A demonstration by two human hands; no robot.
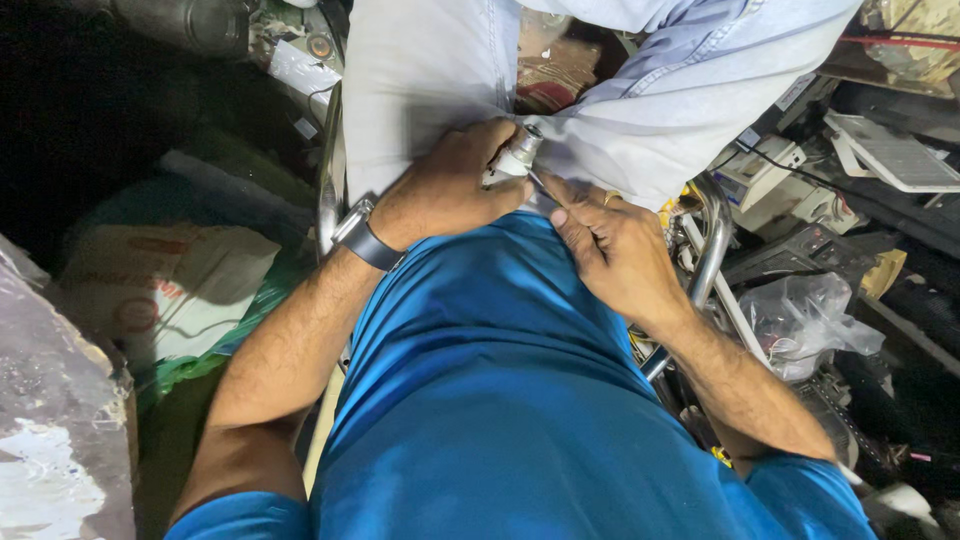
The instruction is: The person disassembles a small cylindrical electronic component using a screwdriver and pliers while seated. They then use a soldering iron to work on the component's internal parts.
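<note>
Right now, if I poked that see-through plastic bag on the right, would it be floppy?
Probably floppy: the clear plastic bag looks crumpled and saggy. It likely feels light, since its skin looks thin. It may slide easily, as it rests loosely on the clutter beside the metal tube.

Around you it is dim: a sack (165,285) left, a plastic bag (800,320) and cluttered boxes (770,185) right.

bright blue short-sleeved shirt (500,400) fills the lower view, smooth fabric with soft creases, its sleeve hems showing at both bottom corners. pale, washed-out light blue jeans (560,90) above, a stitched seam running down one leg. dark watch (365,238) with a metal case on the left wrist. forearms bare and hairy.
</note>
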